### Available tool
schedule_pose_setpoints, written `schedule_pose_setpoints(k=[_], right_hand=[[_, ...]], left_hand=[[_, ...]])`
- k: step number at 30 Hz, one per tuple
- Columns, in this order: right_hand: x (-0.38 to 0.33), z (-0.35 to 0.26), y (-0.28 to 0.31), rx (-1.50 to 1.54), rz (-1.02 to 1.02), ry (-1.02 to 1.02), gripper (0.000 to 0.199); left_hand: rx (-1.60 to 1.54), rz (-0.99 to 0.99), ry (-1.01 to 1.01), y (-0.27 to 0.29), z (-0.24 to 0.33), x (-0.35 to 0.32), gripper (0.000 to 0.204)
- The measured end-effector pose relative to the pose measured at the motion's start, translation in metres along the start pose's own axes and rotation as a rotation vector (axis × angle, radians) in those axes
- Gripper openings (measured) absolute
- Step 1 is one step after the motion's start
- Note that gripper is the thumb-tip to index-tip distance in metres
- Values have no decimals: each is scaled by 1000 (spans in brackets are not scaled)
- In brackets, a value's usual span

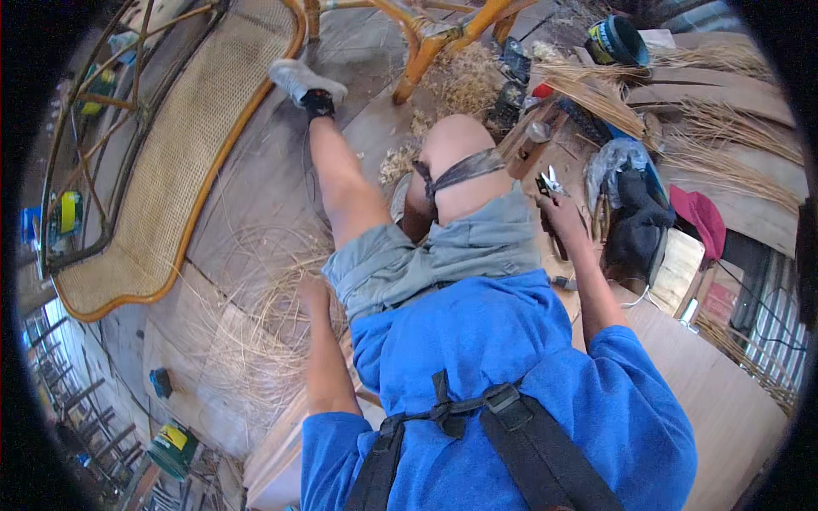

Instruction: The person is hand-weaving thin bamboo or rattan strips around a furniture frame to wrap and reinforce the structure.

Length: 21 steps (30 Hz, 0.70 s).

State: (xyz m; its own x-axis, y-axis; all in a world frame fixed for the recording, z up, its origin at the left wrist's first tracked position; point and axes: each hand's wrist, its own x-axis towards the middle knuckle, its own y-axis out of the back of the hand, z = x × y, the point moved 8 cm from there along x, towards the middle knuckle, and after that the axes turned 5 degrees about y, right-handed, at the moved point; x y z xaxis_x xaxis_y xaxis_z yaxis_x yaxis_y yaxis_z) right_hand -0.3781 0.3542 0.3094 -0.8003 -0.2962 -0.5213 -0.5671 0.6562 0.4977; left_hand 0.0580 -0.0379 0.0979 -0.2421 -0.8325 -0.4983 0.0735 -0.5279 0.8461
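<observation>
My right hand (562, 215) is closed around a pair of pruning shears (552, 181), held beside my right thigh. The silver blades point away from me and stand apart. On the other side, my left hand (313, 292) hangs low over a loose heap of thin rattan strands (256, 332). Its fingers are blurred, and I cannot tell whether they hold a strand. A dark strap (467, 172) is tied around my bent right knee.
A woven cane panel with a wooden frame (183, 145) lies at the left. Rattan poles (417, 55) stand ahead, near shavings (464, 85). At the right are a green tub (617, 41), strand bundles (724, 136), a red cap (699, 221) and a pale board (682, 375).
</observation>
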Motion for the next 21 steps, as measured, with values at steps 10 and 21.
schedule_pose_setpoints(k=[10, 21], right_hand=[[66, -19, 56, 691, 323, 68, 18], [122, -41, 68, 1150, 221, 110, 16]], left_hand=[[-1182, -180, -36, 118, 194, 3, 35], [298, 310, -461, 107, 289, -55, 32]])
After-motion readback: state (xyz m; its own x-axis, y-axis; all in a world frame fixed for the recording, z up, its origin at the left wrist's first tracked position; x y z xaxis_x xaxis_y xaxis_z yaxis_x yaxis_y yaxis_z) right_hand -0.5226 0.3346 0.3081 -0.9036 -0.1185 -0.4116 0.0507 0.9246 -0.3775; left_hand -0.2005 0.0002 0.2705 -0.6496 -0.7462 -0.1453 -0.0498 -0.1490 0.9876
